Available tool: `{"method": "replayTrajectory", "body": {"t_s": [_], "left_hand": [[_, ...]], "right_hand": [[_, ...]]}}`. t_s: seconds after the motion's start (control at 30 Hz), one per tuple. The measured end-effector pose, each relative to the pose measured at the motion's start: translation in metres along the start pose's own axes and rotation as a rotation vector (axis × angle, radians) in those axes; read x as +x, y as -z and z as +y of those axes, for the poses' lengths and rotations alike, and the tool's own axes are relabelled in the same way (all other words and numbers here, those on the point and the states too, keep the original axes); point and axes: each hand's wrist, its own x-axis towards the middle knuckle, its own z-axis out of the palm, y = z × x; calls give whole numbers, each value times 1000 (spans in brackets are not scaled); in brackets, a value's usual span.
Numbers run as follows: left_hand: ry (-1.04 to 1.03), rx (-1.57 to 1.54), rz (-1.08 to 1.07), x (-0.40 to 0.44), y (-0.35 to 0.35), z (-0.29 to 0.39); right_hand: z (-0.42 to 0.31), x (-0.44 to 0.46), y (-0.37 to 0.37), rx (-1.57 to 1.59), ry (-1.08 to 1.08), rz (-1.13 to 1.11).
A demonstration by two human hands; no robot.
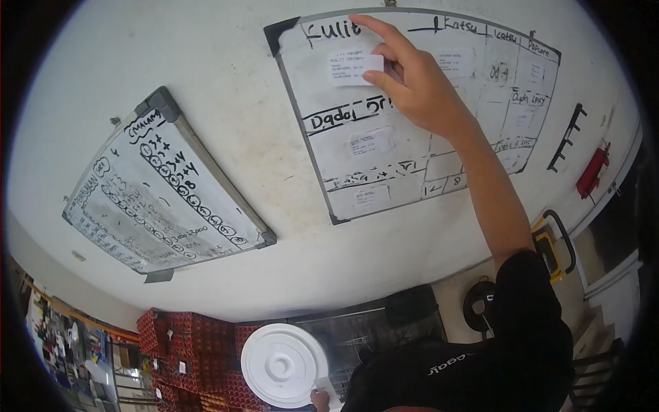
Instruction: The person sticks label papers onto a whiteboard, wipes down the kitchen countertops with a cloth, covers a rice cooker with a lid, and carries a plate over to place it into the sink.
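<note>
My right hand (412, 79) is raised to the larger whiteboard (405, 147), under the handwritten word "Kulit". Its thumb and a bent finger pinch the right edge of a small white printed label (357, 71), while the index finger stretches up. The label lies over or just in front of the board; whether it is stuck down I cannot tell. Low in the view, my left hand (320, 399) is partly cut off, its fingers closed around a white piece of paper (330, 393), beside a round white lid (280, 365).
A smaller whiteboard (165, 196) with handwriting hangs at left. Stacked red egg trays (189, 350) stand below it. At right are a black hook rail (567, 137), a red object (592, 172) on the wall and a yellow-black handle (555, 244). A black fan-like object (478, 305) is below.
</note>
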Motion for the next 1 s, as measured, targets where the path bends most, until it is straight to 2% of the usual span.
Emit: {"method": "replayTrajectory", "body": {"t_s": [0.17,0.27,0.4,0.5,0.57,0.77,0.83,0.87,0.93,1.0], "left_hand": [[-30,-147,88,54,0,-4],[-23,-193,80,60,-6,24],[-14,-187,33,32,-14,78],[-25,-142,-25,15,-41,63],[-1,-148,15,4,-53,49],[-72,-126,77,-32,-57,29],[-82,-185,113,-34,-58,18],[-14,-208,91,-35,-58,15],[122,-255,47,-37,-55,13],[148,-256,66,-47,-41,38]], "right_hand": [[8,2,-9,-36,57,44],[2,5,-5,-59,40,20],[13,6,-7,-201,165,52],[10,6,-8,-280,173,37],[12,6,-11,-279,241,85],[13,6,-13,-330,182,97],[17,7,-17,-411,266,134],[18,7,-18,-452,306,153],[11,7,-15,-568,247,177],[3,8,-9,-613,139,190]]}}
